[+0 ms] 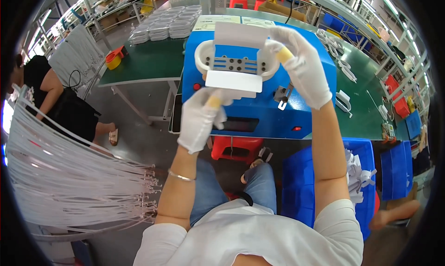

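In the middle stands a blue machine (278, 110) with a metal fixture plate (235, 63) on its top. A white curved plastic part (202, 57) bows round the fixture's left end, and white plastic shows at the right end too. My left hand (200, 117), in a white glove with a yellowish thumb cover, grips a flat white panel (234, 81) by its lower left edge, in front of the fixture. My gloved right hand (303, 64) is closed beside the fixture's right end; its fingers hide what they hold. Behind the fixture, a wider white panel (242, 35) stands tilted.
Clear trays (169, 25) are stacked on the green table (143, 62) to the left. White curved parts (344, 101) lie on the right. Below stands a blue bin (301, 182) holding white pieces. White cables (83, 173) hang at left near another person (55, 90). A red stool (236, 148) is under the machine.
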